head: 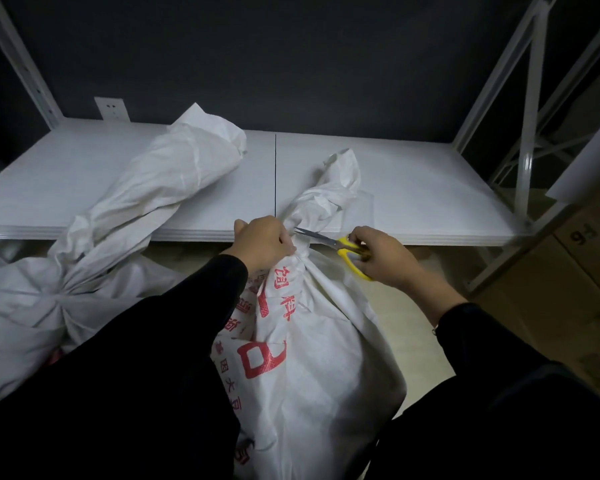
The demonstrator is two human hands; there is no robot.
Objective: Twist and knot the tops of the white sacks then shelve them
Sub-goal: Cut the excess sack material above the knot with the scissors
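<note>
2 white sacks are being shown. The printed sack (312, 358) is standing on the floor in front of the shelf (413, 188), between the person's arms, with its twisted top leaning over the shelf's front edge. The second sack (32, 306) is lying at the left, lower than the board, and its long gathered top is resting across the shelf.

The cloth is judged to be thin, soft and easily creased, probably somewhat slick, so a loose pinch is likely to slip. Both bodies are bulging and are judged to be full and fairly heavy. The narrow neck (300, 251) is the natural place to be gripped for twisting. For lifting, support under the body is thought to be needed as well.

The left hand (262, 242) is being closed tightly around the neck of the printed sack, fingers curled into the bunched cloth. The right hand (383, 256) is gripping the yellow handles of a pair of scissors (333, 242), fingers hooked through the loops. The blades are being held slightly parted and pointed at the neck, just beside the left knuckles. Whether they are touching cloth or a tie cannot be told.
</note>
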